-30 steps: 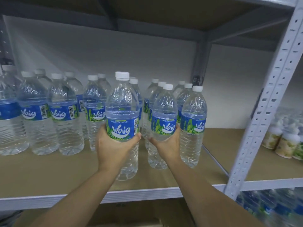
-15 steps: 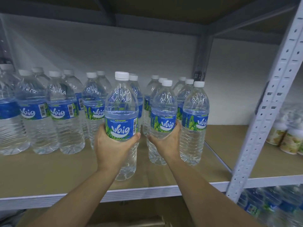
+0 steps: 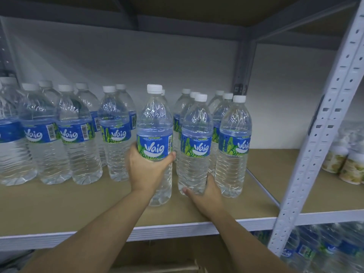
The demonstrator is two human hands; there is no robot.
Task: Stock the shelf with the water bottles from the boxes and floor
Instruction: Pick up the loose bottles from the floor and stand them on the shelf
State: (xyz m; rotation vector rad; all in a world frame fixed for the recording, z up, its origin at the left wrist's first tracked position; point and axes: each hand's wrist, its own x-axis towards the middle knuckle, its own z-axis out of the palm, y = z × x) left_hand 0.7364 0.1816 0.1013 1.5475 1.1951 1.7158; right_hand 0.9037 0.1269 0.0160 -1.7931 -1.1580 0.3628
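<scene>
Both hands are stretching out past the pale front rail [image 3: 177,231] of the shelf [image 3: 59,203], with brown cardboard [image 3: 167,255] showing below the rail and more water bottles [image 3: 315,251] blurring into view on the lower level at the right. The left hand [image 3: 146,170] is gripping the front bottle [image 3: 154,119] round its middle, just under the blue label, with the thumb wrapping onto the bottle's right side. This bottle is standing upright near the front of the board, though I cannot tell whether its base is resting on it. The right hand [image 3: 205,191] is curling its thumb and fingers round the base of the neighbouring bottle [image 3: 196,134], which is standing upright on the board just right of the front bottle. Just beside that one, an end bottle [image 3: 235,138] is heading the last column on the right, and further bottles are lining up behind all three. To the left, rows of bottles [image 3: 78,134] with white caps are standing farther back on the board. A perforated upright post [image 3: 325,125] is slanting down the right side, and beyond it pale jars [image 3: 338,162] are sitting in the next bay. A plain wall [image 3: 137,62] is closing off the back, and the upper shelf [image 3: 197,8] is hanging over everything.
</scene>
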